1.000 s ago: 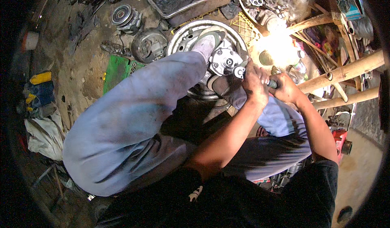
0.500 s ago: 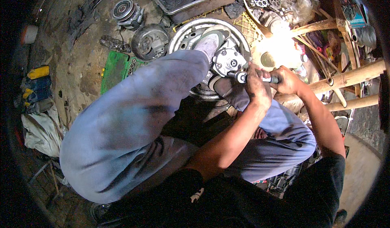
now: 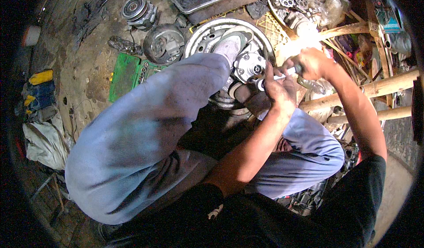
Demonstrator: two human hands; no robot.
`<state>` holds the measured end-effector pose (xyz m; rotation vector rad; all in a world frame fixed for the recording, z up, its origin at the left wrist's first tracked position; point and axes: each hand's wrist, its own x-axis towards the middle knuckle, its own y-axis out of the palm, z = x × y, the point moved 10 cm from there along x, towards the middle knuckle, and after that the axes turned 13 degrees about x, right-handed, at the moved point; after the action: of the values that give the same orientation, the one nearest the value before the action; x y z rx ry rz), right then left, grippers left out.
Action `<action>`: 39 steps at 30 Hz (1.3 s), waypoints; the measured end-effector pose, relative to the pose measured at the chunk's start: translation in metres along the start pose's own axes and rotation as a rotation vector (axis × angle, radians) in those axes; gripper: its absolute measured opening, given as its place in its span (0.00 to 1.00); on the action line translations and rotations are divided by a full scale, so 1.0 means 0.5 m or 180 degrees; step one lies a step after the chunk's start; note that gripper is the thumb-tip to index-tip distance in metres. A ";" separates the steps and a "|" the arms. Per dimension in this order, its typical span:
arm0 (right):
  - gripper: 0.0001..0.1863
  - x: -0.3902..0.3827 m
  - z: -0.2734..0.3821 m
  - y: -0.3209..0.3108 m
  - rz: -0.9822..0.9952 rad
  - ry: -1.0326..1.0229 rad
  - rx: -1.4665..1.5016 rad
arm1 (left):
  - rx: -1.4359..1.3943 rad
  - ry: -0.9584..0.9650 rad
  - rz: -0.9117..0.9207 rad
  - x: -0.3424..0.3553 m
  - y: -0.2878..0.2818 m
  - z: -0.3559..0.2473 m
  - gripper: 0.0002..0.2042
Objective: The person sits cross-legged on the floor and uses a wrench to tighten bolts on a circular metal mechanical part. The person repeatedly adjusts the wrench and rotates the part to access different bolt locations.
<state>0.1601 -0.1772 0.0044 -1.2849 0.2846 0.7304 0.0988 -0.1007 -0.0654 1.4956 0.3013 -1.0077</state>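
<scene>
The right hand (image 3: 312,65) is folded around the dark grip of a silver wrench (image 3: 279,76); the left hand (image 3: 282,91), to its left, curls around the shaft. Just left of that hand sits a round metal part (image 3: 247,63).

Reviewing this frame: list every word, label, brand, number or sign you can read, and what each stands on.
Blue box, upper right: pale lettering on it, not copied out here.
Black shirt: a small pale mark, too unclear to read as any word.
Tool and metal part: no readable marking; any would be too small or blurred.
Green case: no readable marking.
</scene>
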 end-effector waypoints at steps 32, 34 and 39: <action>0.09 -0.150 0.092 0.201 -0.1483 0.1261 0.2098 | 0.1466 0.0035 -0.0236 -0.047 -0.090 -0.046 0.09; 0.08 -0.142 0.135 0.187 -0.1761 0.1128 0.2359 | 0.1752 -0.0003 -0.0374 -0.051 -0.090 -0.069 0.09; 0.09 -0.144 0.185 0.193 -0.2303 0.1150 0.3048 | 0.2081 -0.0087 -0.0310 -0.079 -0.079 -0.115 0.11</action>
<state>0.0266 -0.1047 -0.0018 -0.5002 0.3653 -0.2753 0.0712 -0.0256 -0.0706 2.0630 0.0159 -1.2760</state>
